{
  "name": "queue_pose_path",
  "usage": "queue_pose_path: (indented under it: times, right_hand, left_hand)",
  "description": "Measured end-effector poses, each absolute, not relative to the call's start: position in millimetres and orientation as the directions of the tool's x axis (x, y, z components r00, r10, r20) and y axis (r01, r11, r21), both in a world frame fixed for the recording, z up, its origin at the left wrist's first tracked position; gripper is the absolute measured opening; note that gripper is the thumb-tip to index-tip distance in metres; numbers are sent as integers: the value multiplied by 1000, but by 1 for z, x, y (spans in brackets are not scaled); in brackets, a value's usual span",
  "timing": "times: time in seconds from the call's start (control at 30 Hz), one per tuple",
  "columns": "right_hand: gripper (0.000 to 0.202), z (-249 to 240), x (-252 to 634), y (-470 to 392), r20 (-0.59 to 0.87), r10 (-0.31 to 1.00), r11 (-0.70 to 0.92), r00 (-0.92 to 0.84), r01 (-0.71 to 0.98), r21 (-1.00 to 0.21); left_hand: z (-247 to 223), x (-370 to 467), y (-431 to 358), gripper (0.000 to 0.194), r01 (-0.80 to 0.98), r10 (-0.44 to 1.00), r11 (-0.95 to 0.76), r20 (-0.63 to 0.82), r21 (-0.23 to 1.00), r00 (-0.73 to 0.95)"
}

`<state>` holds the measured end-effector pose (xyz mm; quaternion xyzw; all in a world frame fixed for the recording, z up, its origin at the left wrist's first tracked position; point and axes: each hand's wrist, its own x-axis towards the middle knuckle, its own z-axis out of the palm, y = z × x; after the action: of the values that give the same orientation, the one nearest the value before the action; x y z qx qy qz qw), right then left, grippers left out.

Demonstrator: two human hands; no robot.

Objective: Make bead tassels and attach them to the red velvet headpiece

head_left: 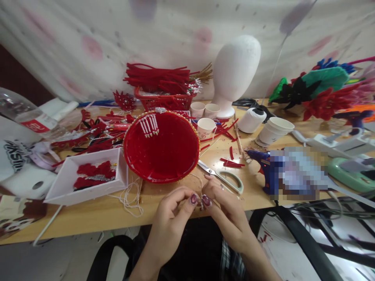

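Observation:
At the table's front edge, my left hand (175,212) and my right hand (226,212) meet, thumbs and forefingers pinched close together. Between them is a short string of small pale beads (201,203), mostly hidden by the fingers. Just beyond my hands stands a round red velvet piece (164,150) with a gold-beaded rim; several short rows of pearls lie on its upper left. Scissors (221,175) with pale green handles lie right beside my right hand. Loose white thread (129,199) is coiled left of my left hand.
A white box (88,191) with red pieces stands at left. Behind are a red basket (166,102) of red stems, paper cups (206,127), a white foam head (236,70) and a thread spool (252,120). A blue glue gun (260,160) lies at right, partly blurred out.

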<state>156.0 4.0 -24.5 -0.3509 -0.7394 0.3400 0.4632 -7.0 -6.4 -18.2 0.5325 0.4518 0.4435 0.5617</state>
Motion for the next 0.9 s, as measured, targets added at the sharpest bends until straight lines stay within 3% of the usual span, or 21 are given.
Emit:
queue_pose_path:
  times: [0.3,0.47,0.6,0.8,0.9]
  right_hand:
    - [24,-27,156,3,416,837,518,-356,268,-812]
    - [22,-31,155,5,419,837,515,-351,248,-821]
    - [22,-34,153,3,387,858,469,-338,208,-859]
    - [35,-37,148,-4,297,919,347,-258,174,-922]
    - [32,-33,147,-8,290,919,348,-269,203,-915]
  left_hand:
    - [-19,-10,-9,28,7,961,120,-118,993,249]
    - [-20,-11,-8,29,8,960,93,-92,996,265]
    - [-20,-10,-8,25,85,976,-42,23,995,218]
    - [-22,-7,-15,16,255,924,-377,343,891,166]
    - [-23,-6,-19,17,217,918,-389,356,895,175]
